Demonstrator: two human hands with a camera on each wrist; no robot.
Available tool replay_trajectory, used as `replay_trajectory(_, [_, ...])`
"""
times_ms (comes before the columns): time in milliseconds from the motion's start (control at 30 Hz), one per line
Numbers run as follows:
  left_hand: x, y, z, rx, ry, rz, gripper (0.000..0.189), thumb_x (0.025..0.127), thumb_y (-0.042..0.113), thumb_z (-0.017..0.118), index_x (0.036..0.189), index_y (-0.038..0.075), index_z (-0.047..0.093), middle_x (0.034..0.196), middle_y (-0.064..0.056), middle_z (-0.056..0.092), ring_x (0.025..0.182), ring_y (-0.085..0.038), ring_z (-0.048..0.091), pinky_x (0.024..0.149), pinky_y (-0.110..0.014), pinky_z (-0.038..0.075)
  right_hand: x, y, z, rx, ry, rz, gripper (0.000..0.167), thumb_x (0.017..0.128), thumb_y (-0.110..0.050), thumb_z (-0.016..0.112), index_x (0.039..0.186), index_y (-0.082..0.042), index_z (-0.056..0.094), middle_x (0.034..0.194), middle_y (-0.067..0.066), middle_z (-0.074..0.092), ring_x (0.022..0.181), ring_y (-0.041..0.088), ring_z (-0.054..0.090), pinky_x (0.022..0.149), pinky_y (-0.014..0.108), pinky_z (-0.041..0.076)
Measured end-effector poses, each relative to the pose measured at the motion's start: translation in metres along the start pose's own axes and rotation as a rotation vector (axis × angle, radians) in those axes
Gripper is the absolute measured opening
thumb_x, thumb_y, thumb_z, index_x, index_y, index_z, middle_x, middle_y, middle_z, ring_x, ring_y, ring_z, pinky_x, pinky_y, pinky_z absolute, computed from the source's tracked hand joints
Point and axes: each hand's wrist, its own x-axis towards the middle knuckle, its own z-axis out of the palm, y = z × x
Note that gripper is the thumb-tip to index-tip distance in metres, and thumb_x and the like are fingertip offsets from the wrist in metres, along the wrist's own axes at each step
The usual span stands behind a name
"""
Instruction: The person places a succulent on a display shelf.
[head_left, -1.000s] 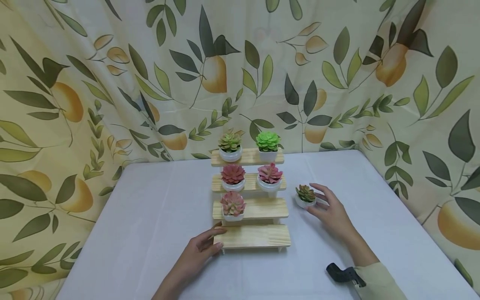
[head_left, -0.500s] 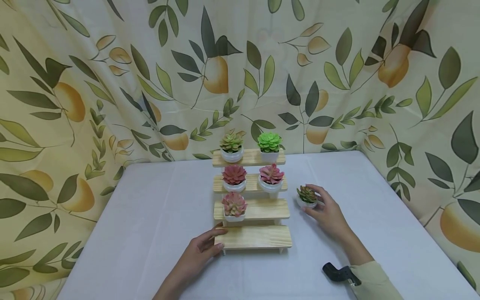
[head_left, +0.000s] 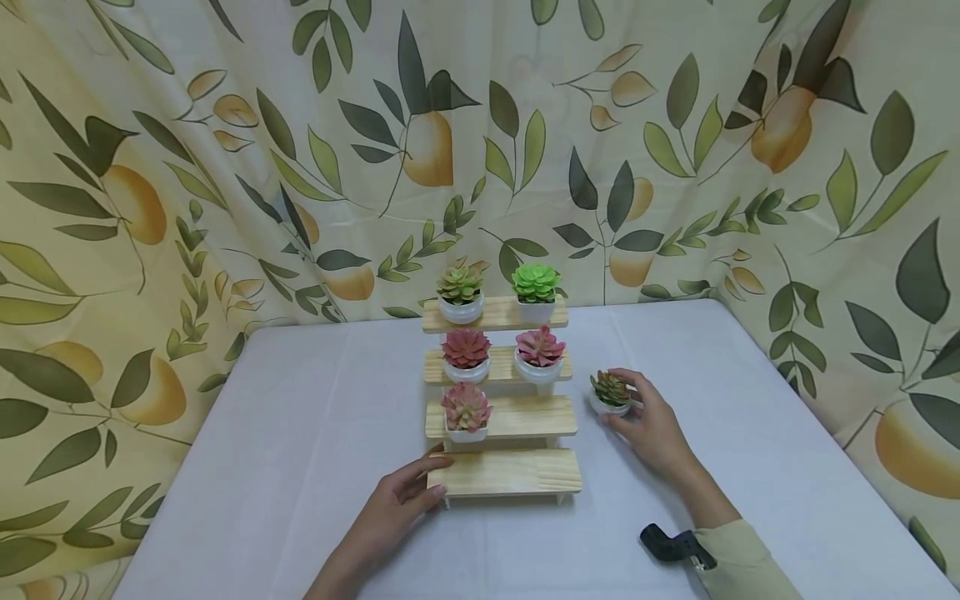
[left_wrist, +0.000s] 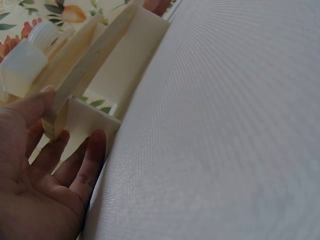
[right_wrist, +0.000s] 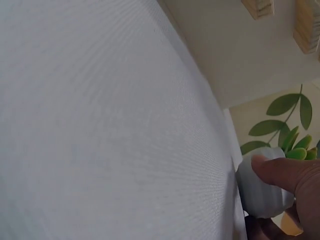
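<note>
A tiered wooden plant stand [head_left: 502, 472] stands mid-table in the head view. At the left end of its lowest board, my left hand [head_left: 401, 502] grips the edge; the left wrist view has the thumb on the board [left_wrist: 62, 112] and fingers beneath. To the right of the stand, my right hand [head_left: 656, 429] holds a small potted succulent [head_left: 611, 390] with dark green-brown leaves. Its white pot [right_wrist: 261, 182] is pinched between thumb and fingers, close to the tablecloth in the right wrist view. The far fingers are partly hidden behind the pot.
Potted succulents fill both sides of the top two tiers, among them a bright green one [head_left: 536, 285] and a dark red one [head_left: 466, 350]. A pink one [head_left: 467, 408] sits left on the third tier. Behind the white-covered table [head_left: 300, 433] hangs a patterned curtain [head_left: 300, 150].
The right hand has drawn in around the pot, its wrist shifting slightly left, while the succulent stays at nearly the same place. My left hand keeps its grip on the stand.
</note>
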Motion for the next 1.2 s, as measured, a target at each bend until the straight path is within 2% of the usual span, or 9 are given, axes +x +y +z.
replay_trajectory(300, [0.0,0.002,0.0,-0.009,-0.006,-0.003,0.038,0.1,0.026,0.071,0.138,0.02,0.067,0.164,-0.006,0.036,0.149,-0.032,0.032,0.115,-0.041,0.036,-0.003,-0.007,-0.001,-0.008,0.027,-0.009,0.076,0.088,0.004,0.08,0.152,-0.009,0.042,0.154,0.019,0.044,0.134,0.051,0.046,0.103,0.062,0.047])
replay_trajectory(500, [0.001,0.001,0.0,-0.021,-0.004,-0.004,0.038,0.1,0.024,0.071,0.138,0.019,0.067,0.164,-0.007,0.035,0.149,-0.032,0.032,0.115,-0.041,0.035,-0.006,-0.027,-0.007,0.043,0.083,-0.108,0.075,0.086,0.003,0.082,0.15,-0.011,0.045,0.151,0.015,0.048,0.13,0.047,0.051,0.097,0.059,0.052])
replay_trajectory(567, [0.001,0.001,0.0,-0.027,-0.002,-0.004,0.038,0.1,0.023,0.071,0.138,0.019,0.067,0.163,-0.006,0.037,0.15,-0.029,0.03,0.117,-0.043,0.031,-0.008,-0.036,-0.011,0.04,0.097,-0.144,0.075,0.086,0.002,0.083,0.15,-0.011,0.045,0.15,0.013,0.049,0.128,0.044,0.052,0.097,0.049,0.054])
replay_trajectory(633, [0.001,0.001,0.0,-0.036,-0.002,-0.004,0.038,0.1,0.023,0.072,0.138,0.018,0.067,0.162,-0.005,0.038,0.15,-0.027,0.029,0.118,-0.045,0.028,-0.01,-0.046,-0.014,0.028,0.103,-0.17,0.075,0.086,-0.001,0.084,0.15,-0.011,0.046,0.149,0.012,0.05,0.128,0.041,0.053,0.097,0.032,0.054])
replay_trajectory(700, [0.001,0.0,0.0,-0.04,-0.002,-0.007,0.038,0.1,0.023,0.072,0.138,0.019,0.067,0.161,-0.004,0.04,0.15,-0.025,0.029,0.118,-0.045,0.027,-0.013,-0.055,-0.017,0.022,0.106,-0.19,0.075,0.086,-0.002,0.085,0.15,-0.011,0.046,0.149,0.011,0.05,0.127,0.039,0.054,0.094,0.017,0.049])
replay_trajectory(767, [0.001,0.0,0.0,-0.037,0.0,-0.006,0.038,0.1,0.023,0.072,0.137,0.018,0.067,0.16,-0.004,0.042,0.149,-0.026,0.031,0.118,-0.045,0.029,-0.017,-0.065,-0.02,0.026,0.104,-0.209,0.076,0.085,-0.003,0.086,0.15,-0.011,0.047,0.149,0.01,0.051,0.127,0.038,0.054,0.093,0.009,0.044])
replay_trajectory(1000, [0.001,0.0,0.0,-0.054,-0.002,-0.008,0.039,0.1,0.023,0.072,0.138,0.015,0.067,0.16,-0.008,0.043,0.148,-0.031,0.034,0.108,-0.032,0.043,-0.029,-0.093,-0.027,0.059,0.06,-0.284,0.077,0.083,-0.004,0.088,0.149,-0.016,0.05,0.147,0.002,0.053,0.126,0.025,0.055,0.097,0.012,0.044])
replay_trajectory(1100, [0.001,-0.001,0.0,-0.05,-0.004,-0.003,0.039,0.1,0.023,0.072,0.137,0.015,0.067,0.159,-0.008,0.044,0.148,-0.03,0.032,0.11,-0.031,0.04,-0.033,-0.101,-0.026,0.079,0.03,-0.302,0.076,0.082,-0.003,0.089,0.147,-0.019,0.052,0.145,-0.002,0.053,0.125,0.018,0.054,0.098,0.015,0.046])
replay_trajectory(1200, [0.001,-0.001,0.0,-0.046,-0.009,0.002,0.038,0.101,0.023,0.071,0.138,0.016,0.066,0.158,-0.006,0.046,0.149,-0.028,0.03,0.114,-0.036,0.036,-0.036,-0.105,-0.023,0.103,-0.003,-0.318,0.076,0.081,-0.001,0.089,0.145,-0.02,0.054,0.141,-0.004,0.053,0.124,0.013,0.053,0.098,0.018,0.048])
